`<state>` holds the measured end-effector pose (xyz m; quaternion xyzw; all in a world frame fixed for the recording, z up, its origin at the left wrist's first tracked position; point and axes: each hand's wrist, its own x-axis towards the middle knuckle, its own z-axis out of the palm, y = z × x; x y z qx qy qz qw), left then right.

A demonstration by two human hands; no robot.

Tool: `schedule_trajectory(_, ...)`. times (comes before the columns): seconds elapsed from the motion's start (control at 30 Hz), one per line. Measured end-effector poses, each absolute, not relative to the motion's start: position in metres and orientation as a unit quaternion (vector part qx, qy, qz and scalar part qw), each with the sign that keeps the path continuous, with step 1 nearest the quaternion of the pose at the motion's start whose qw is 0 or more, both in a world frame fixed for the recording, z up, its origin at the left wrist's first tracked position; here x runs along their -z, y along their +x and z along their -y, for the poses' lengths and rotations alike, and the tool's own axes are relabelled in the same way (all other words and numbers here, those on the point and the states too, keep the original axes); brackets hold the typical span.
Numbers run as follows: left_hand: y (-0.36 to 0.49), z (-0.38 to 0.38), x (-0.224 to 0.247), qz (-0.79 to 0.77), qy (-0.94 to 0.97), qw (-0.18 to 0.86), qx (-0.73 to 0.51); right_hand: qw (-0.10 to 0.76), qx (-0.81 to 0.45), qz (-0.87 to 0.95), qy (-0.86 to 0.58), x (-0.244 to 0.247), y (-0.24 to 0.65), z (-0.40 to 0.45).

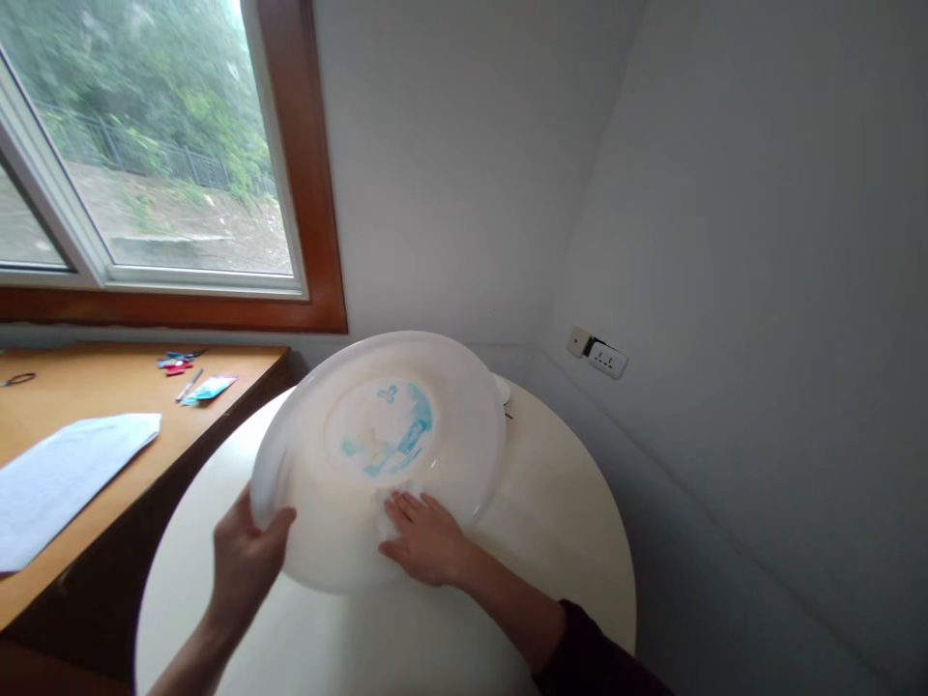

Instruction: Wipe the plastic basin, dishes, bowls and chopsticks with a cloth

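Note:
A large white translucent plastic basin (464, 425) is tilted up over the round table, and its blue printed pattern (413, 435) faces me. My left hand (250, 551) grips the basin's rim at the lower left, with the thumb on the near side and the other fingers mostly hidden behind. Against the lower part of the basin, my right hand (427, 541) presses a white tissue (388, 517). The tissue lies under the fingers and partly sticks out past them.
Under the basin is a white round table (565, 503). To the left stands a wooden desk (87, 387) with white paper (79, 474), a pen (189, 386), a blue packet (212, 389) and scissors (18, 379). A small white item (502, 389) shows behind the basin. Walls with a socket (607, 359) rise at the right.

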<state>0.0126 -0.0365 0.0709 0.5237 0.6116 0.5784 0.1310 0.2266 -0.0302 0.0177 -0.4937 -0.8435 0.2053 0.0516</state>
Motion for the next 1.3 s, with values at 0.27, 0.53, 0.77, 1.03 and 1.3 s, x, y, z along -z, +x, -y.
schedule_trajectory(0.27,0.041,0.053,-0.039,-0.579,0.514,0.185,-0.605,0.083,-0.222,0.829,-0.506,-0.015,0.212,0.03)
schedule_trajectory(0.53,0.002,0.028,-0.059,-0.616,0.51,0.155,-0.581,0.043,-0.202,0.856,-0.474,-0.026,0.225,0.033)
schedule_trajectory(0.77,0.023,0.038,-0.054,-0.617,0.44,0.246,-0.605,0.063,-0.151,0.816,-0.554,-0.016,0.23,0.033)
schedule_trajectory(1.03,0.059,0.045,-0.035,-0.499,0.33,0.418,-0.683,0.084,-0.243,0.848,-0.464,-0.032,0.201,0.046)
schedule_trajectory(1.3,0.007,0.004,-0.079,-0.519,0.446,0.408,-0.604,-0.061,-0.216,0.84,-0.495,-0.054,0.231,0.064)
